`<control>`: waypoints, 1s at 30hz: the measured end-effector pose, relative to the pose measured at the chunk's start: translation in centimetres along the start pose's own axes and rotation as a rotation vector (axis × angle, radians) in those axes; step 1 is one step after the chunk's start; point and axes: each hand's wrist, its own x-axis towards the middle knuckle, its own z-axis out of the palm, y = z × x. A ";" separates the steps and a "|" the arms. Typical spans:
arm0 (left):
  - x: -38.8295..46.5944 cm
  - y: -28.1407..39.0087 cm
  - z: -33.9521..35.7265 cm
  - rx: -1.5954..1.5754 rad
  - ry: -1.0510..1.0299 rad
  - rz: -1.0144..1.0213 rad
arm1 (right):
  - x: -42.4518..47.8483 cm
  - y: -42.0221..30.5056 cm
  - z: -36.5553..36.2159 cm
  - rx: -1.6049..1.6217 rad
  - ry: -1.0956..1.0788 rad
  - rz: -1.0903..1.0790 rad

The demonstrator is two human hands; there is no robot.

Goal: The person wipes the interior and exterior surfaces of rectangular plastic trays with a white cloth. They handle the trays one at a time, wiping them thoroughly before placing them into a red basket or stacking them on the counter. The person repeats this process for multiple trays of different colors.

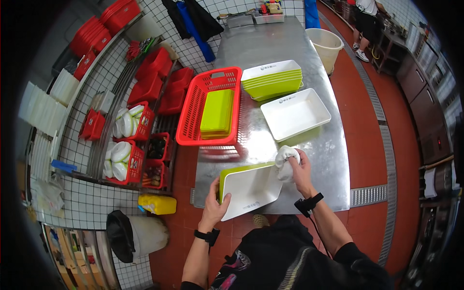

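My left hand (216, 203) grips the left side of a white and green rectangular tray (250, 188), tilted at the near edge of the metal table. A white cloth (286, 163) is bunched in my right hand (301, 170), against the tray's upper right corner. Beyond it, a similar white tray (295, 114) lies face up, seemingly with another beneath. Farther back, several nested trays (273, 83) lean on their sides. To the left, a red plastic basket (188, 108) holds green trays (217, 110), bottoms up.
Left of the metal table (257, 43) are shelves with red baskets of bowls (127, 125), a yellow jug (157, 204) and a lined bin (145, 235). A white bucket (324, 47) stands beyond the table's right edge. Another person (366, 21) stands far off at the upper right.
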 end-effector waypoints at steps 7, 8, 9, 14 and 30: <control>-0.5 1.8 -0.9 0.029 -0.007 0.003 | -1.7 -7.4 2.8 -0.179 -0.412 0.034; 0.1 2.8 -1.3 0.088 -0.024 0.036 | -1.8 -7.3 2.9 -0.293 -0.489 -0.082; 0.6 3.8 -1.7 0.148 -0.039 0.068 | -1.9 -7.2 3.1 -0.287 -0.468 -0.086; 2.3 5.7 -3.7 0.297 -0.069 0.322 | -1.7 -7.0 4.6 0.044 -0.309 0.080; 1.1 4.0 -2.7 0.371 -0.101 0.374 | -8.0 -8.9 11.1 -0.593 -0.484 -0.472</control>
